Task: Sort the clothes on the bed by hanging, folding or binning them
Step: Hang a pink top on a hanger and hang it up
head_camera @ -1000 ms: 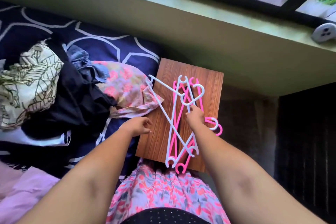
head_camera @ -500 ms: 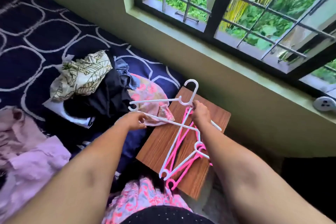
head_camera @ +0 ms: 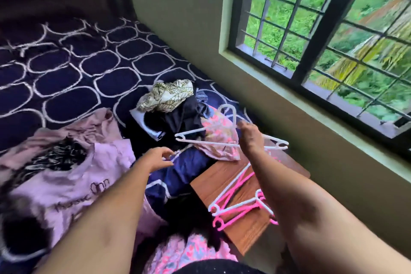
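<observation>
On the navy ring-patterned bedspread (head_camera: 66, 78) a heap of crumpled clothes (head_camera: 178, 115) lies at centre, a lilac printed T-shirt (head_camera: 77, 176) at eight o'clock. At five, a brown wooden side table (head_camera: 213, 182) bears pink and white plastic hangers (head_camera: 235, 202). The right hand (head_camera: 251, 138) holds a white plastic hanger (head_camera: 222, 143) over the heap's three-o'clock edge.

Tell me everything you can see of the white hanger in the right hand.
The white hanger looks like thin moulded plastic, with a rounded hook, two sloping arms, a lower bar and notched ends. The right hand holds it by the neck, in the air and tilted, with the hook pointing away. It hangs over the clothes pile and the far edge of the wooden table. Blur hides finer detail.
</observation>
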The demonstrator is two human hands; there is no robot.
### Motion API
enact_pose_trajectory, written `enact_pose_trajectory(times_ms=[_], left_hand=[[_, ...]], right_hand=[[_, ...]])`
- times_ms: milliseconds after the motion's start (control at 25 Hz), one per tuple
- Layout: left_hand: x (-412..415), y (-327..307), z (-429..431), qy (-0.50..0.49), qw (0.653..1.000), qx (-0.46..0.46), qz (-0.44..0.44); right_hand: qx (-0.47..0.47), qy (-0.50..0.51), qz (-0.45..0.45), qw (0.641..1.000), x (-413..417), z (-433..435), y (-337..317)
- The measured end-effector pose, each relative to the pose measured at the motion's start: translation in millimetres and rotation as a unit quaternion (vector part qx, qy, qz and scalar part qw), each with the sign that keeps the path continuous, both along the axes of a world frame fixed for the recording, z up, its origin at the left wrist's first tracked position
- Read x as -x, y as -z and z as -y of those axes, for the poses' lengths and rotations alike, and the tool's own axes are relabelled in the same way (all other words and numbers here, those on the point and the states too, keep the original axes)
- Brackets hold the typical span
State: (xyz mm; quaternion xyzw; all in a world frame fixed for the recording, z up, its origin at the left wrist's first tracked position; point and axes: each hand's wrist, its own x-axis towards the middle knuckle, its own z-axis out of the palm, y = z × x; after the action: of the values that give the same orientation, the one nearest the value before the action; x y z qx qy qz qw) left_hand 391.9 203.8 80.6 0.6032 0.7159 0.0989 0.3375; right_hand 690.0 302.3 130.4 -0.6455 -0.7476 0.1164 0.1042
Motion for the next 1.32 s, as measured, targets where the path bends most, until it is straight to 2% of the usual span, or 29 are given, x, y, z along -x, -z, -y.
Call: enact_pose_trajectory(times_ms=[320, 480, 680, 960, 1080, 1320], left_hand=[[61, -38, 131, -0.113, 0.99, -0.018, -0.087], [98, -47, 186, -0.187, 0.973, -0.008, -0.138], [167, -39, 246, -0.277, 0.953, -0.003, -0.126], [298, -6, 268, -0.305, 0.946, -0.014, -0.106], [344, 1, 258, -0.294, 0.947, -0.017, -0.13], [392, 35, 227, -0.273, 0.948, 0.013, -0.162]], right_hand=[[-0.006, -0.169, -0.012, 0.986, 108, 50, 3], [0.001, -0.191, 0.009, 0.982, 168, 70, -1], [-0.01, -0.212, 0.04, 0.976, 265, 104, 4], [0.035, -0.199, 0.035, 0.979, 397, 119, 25], [0.044, -0.178, 0.009, 0.983, 439, 115, 25], [0.045, -0.144, -0.059, 0.987, 470, 106, 50]])
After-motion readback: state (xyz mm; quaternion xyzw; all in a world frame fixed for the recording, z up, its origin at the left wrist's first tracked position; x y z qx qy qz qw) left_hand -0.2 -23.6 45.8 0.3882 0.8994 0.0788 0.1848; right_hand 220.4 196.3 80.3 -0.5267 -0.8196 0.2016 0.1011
